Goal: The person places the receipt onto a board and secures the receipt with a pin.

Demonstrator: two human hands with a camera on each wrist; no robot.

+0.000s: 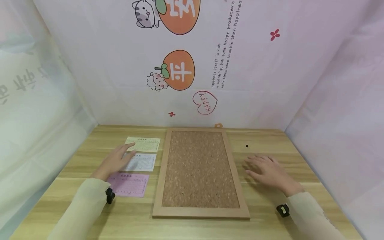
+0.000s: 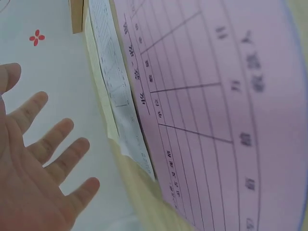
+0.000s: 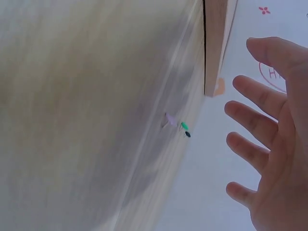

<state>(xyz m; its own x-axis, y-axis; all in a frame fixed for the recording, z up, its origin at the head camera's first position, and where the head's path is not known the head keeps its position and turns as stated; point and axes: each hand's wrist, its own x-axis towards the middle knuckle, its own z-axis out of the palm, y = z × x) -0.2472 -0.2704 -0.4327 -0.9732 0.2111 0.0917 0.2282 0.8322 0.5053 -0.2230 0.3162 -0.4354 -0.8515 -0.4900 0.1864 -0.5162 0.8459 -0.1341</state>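
**Left hand over the paper slips, right hand by the pins**

The left hand (image 1: 115, 160) hangs flat over three small paper slips on the light wooden table (image 1: 192, 226). Its fingers are straight and spread, and it holds nothing. The fingertips (image 1: 129, 145) reach toward the pale yellow paper slip (image 1: 145, 144), which lies farthest from the person. The white paper slip (image 1: 141, 162) is in the middle, partly under the hand. The pink paper slip (image 1: 129, 184) is closest to the person, just beside the wrist. The three slips sit in a row going away from the person, each with its long side running left to right.

Just right of the slips lies the big brown cork board with a wooden frame (image 1: 198, 168). Its long side runs away from the person. The left hand is much nearer to the slips than the right hand.

The right hand (image 1: 267, 170) is on the other side of the board, flat and empty too. A few tiny push pins (image 3: 175, 124) lie on the table ahead of its fingers, near the back wall. There is bare table all around them.
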